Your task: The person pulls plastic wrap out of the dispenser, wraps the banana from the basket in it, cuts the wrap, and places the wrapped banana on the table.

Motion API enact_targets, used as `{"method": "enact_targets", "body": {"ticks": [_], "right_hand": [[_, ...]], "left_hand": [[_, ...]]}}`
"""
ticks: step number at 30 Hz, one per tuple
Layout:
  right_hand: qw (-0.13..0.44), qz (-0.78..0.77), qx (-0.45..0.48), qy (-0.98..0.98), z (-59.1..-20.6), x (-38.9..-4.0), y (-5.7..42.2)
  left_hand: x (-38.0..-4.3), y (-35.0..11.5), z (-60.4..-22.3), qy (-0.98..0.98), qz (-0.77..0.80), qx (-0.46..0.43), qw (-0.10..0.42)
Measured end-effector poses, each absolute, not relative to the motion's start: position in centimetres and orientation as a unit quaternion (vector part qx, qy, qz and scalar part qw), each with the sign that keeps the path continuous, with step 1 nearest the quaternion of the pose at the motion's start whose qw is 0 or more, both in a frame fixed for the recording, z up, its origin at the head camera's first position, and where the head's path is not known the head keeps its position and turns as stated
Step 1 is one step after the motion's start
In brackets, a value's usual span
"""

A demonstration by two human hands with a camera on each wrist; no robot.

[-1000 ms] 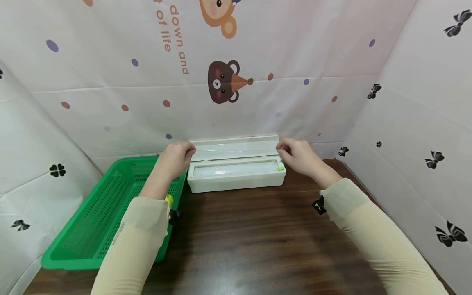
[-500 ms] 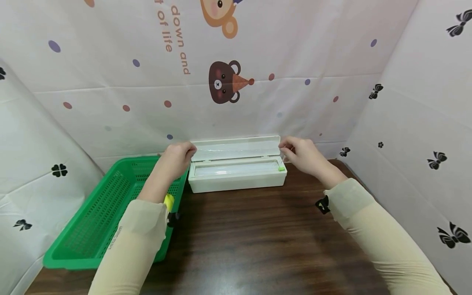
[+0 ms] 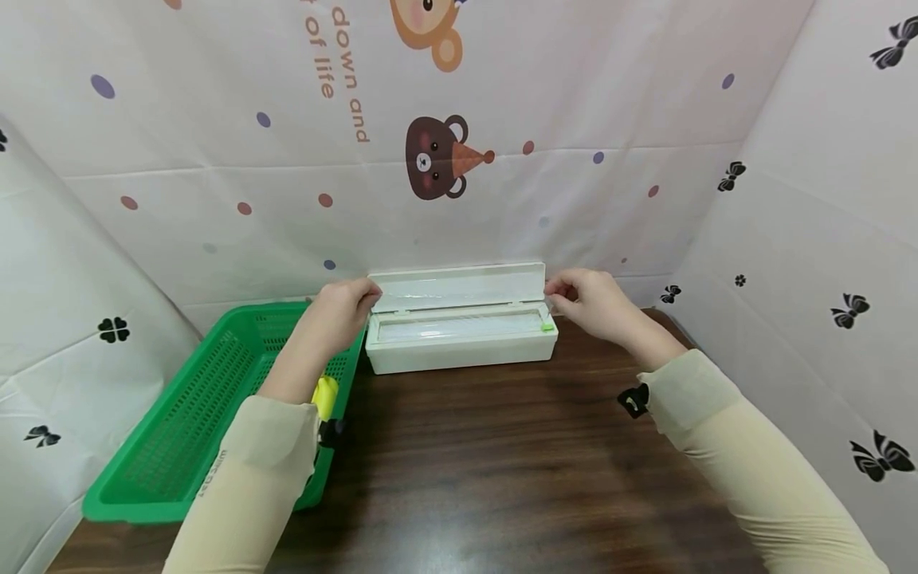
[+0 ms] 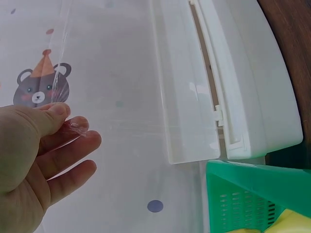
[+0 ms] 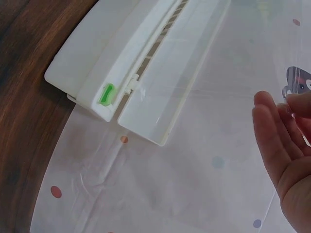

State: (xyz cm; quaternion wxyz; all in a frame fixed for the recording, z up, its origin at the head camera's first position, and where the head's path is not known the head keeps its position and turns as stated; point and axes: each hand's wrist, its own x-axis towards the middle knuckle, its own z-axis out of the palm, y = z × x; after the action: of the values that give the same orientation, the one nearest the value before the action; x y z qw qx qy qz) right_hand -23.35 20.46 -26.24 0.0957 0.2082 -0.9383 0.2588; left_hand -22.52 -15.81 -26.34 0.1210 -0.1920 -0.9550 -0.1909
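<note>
A white cling film dispenser stands against the back wall, its lid swung up and back. Clear cling film spans the space between the hands, hard to see except where it bunches. Its left corner is pinched by my left hand between thumb and index finger, at the lid's left end. My right hand pinches the opposite corner just past the lid's right end. A green slide cutter sits at the right end of the dispenser's top.
On the left, a green plastic basket stands close beside the dispenser, partly behind the left forearm. Something yellow lies in it. Dark wooden tabletop extends in front, and printed white sheets line the back and sides.
My right hand has shifted slightly to the right, away from the lid's end. The left hand barely moves, while its forearm swings a little left, showing more of the yellow thing.
</note>
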Motion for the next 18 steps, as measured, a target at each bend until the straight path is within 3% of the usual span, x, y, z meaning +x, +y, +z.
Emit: {"method": "enact_targets", "body": {"ticks": [8,18], "right_hand": [[0.064,0.296,0.193,-0.933,-25.68,-23.08,20.48],[0.092,0.256,0.213,-0.939,-25.75,-22.6,20.31]], "left_hand": [[-22.22,-15.86,-26.23,-0.956,-0.19,-0.191,0.117],[-22.03,-15.89,-26.15,-0.956,-0.189,-0.191,0.118]]}}
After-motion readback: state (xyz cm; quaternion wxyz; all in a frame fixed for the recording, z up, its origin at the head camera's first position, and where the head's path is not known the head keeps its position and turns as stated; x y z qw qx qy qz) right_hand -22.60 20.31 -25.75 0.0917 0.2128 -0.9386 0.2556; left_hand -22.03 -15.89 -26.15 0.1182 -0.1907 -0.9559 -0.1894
